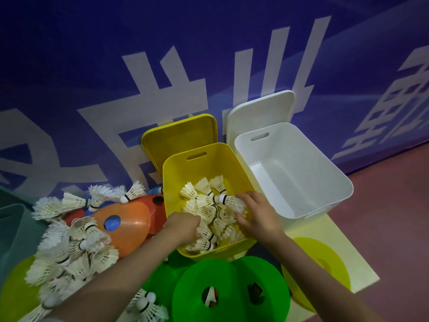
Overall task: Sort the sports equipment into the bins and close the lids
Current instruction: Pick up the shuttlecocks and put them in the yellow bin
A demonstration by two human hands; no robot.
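We saw both forearms reach in from six o'clock toward the yellow bin [176,182], which stood at the centre of the view. The left hand [185,226] hung over the bin's seven-o'clock corner, knuckles up, its fingers curled down into the heap of shuttlecocks in the bin [209,205]; whether it gripped any of them we could not tell, since the fingertips were buried in feathers. The right hand [257,214], at the bin's four-o'clock side, had its fingers bent round the feather skirt of one shuttlecock [228,201], cork pointing to nine o'clock.

The white bin [325,173] stood touching the yellow one at its three o'clock. Both lids leaned against the blue wall [69,54] at twelve: yellow lid [178,135], white lid [262,108]. More loose shuttlecocks [69,247] lay at eight o'clock, over an orange cone [130,219]. Green cones [229,284] lay at six, partly crossed by the arms, and a yellow cone [318,259] at four. A dim greenish bin at nine was cut off by the edge.
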